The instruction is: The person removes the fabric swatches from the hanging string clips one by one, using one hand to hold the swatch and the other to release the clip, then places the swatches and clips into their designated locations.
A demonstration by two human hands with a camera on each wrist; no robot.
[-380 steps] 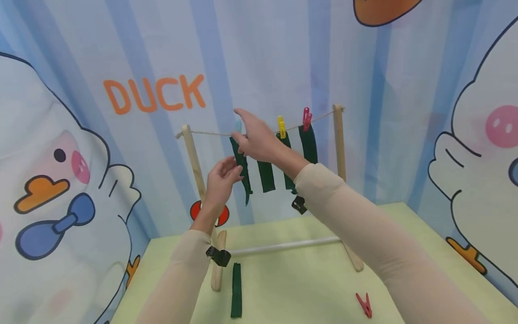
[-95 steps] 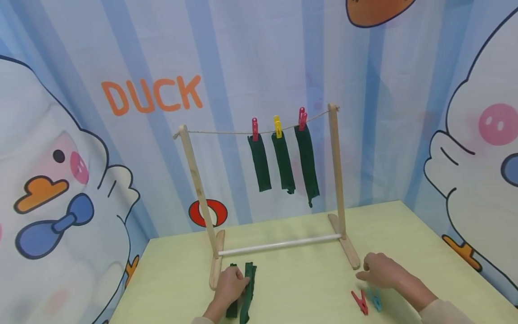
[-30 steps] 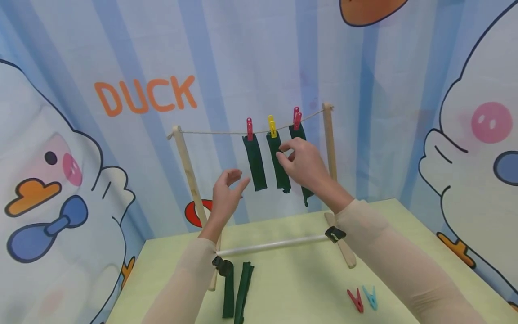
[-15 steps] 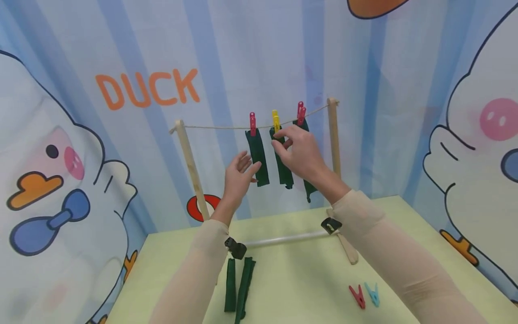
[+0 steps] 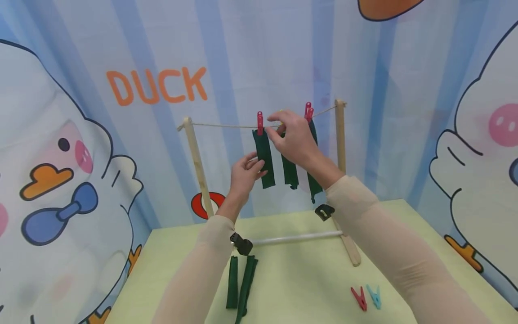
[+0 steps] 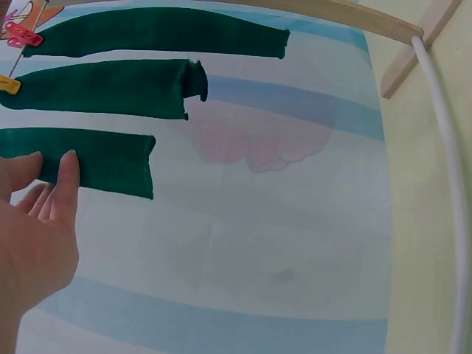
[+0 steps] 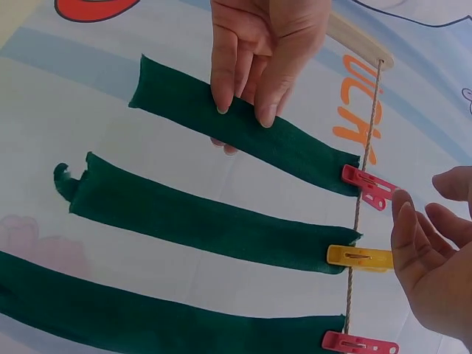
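Observation:
Three dark green cloth strips hang from a thin rope [image 7: 376, 110], each under a clothespin. In the right wrist view, my left hand [image 5: 244, 177] holds the left strip [image 7: 302, 151] partway down, thumb and a finger in front and other fingertips behind. My right hand [image 5: 297, 139] is at the rope, thumb and fingers apart, close to the left strip's red clothespin [image 5: 260, 123] without gripping it. It partly covers the yellow clothespin [image 7: 358, 257] on the middle strip [image 7: 199, 221]. The right strip [image 6: 162, 33] hangs from another red clothespin [image 5: 309, 111].
Wooden posts [image 5: 341, 135] carry the rope, joined low down by a white bar [image 5: 295, 237]. Two more green strips [image 5: 232, 283] lie on the yellow-green table [image 5: 307, 279] at front left. A red clothespin [image 5: 359, 298] and a blue clothespin [image 5: 374, 297] lie at front right.
Earlier, a strip hung leftmost under a blue clothespin; that clothespin is now on the table, where a second strip also lies. Both hands have since risen to the strip now leftmost; my left took hold.

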